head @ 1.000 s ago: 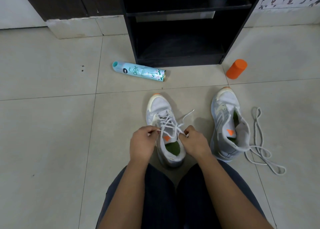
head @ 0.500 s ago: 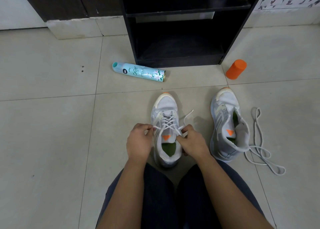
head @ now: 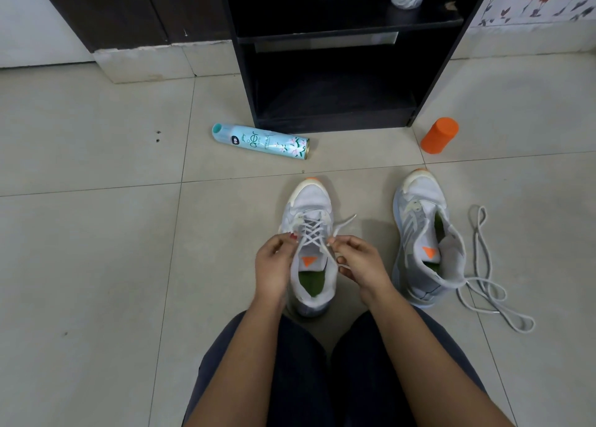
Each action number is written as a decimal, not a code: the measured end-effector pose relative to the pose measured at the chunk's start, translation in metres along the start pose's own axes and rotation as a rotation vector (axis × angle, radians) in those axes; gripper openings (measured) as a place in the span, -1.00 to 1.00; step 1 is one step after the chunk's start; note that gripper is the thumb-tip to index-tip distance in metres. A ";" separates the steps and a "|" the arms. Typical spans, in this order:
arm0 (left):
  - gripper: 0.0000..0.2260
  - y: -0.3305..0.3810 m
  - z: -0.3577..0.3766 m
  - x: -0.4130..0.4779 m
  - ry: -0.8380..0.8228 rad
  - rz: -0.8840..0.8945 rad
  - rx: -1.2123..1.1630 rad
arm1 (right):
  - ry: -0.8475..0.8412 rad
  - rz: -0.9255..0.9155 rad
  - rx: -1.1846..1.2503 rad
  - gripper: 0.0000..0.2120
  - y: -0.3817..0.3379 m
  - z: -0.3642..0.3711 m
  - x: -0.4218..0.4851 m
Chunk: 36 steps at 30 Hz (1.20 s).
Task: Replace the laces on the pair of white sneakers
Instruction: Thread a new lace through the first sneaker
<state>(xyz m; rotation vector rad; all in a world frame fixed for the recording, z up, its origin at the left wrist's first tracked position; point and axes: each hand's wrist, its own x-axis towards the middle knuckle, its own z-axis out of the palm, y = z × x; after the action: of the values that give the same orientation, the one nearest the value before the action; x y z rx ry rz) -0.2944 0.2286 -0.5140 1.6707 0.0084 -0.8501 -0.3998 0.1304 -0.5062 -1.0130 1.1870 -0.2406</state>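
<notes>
Resting on the tiled floor [head: 96, 265] are two sneakers, toes pointing away from the person. The left sneaker [head: 309, 207] carries one crossed lace [head: 311, 233]; the left hand [head: 274, 265] and right hand [head: 361, 262] each pinch it at the upper eyelets. The right sneaker [head: 419, 201] is unlaced, with one loose lace [head: 483, 284] lying beside it. One spray can [head: 261, 141] and one orange cap [head: 440, 135] lie near the black shelf [head: 245, 72].

We see matt woven cloth on the shoes [head: 310, 207], a soft corded lace [head: 483, 284], smooth, faintly glossy floor tiles [head: 90, 265], a shiny printed can [head: 261, 141], a matt orange plastic cap [head: 440, 135] and a dark matt shelf [head: 429, 81].
</notes>
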 end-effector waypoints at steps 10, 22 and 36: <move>-0.85 0.000 0.001 0.003 0.007 -0.104 -0.082 | 0.448 -0.321 -0.456 -0.75 -0.001 -0.007 0.017; -0.72 -0.001 0.006 0.005 -0.019 0.009 -0.098 | 0.293 -0.387 -0.599 -0.73 0.003 0.002 0.023; -0.72 0.055 0.006 -0.016 -0.002 0.436 -0.033 | -0.008 -0.243 -0.105 -0.82 -0.074 0.018 -0.017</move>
<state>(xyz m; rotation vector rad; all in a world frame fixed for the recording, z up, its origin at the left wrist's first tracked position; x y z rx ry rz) -0.2854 0.2137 -0.4591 1.5606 -0.3298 -0.5172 -0.3666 0.1090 -0.4391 -1.2509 1.0775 -0.3684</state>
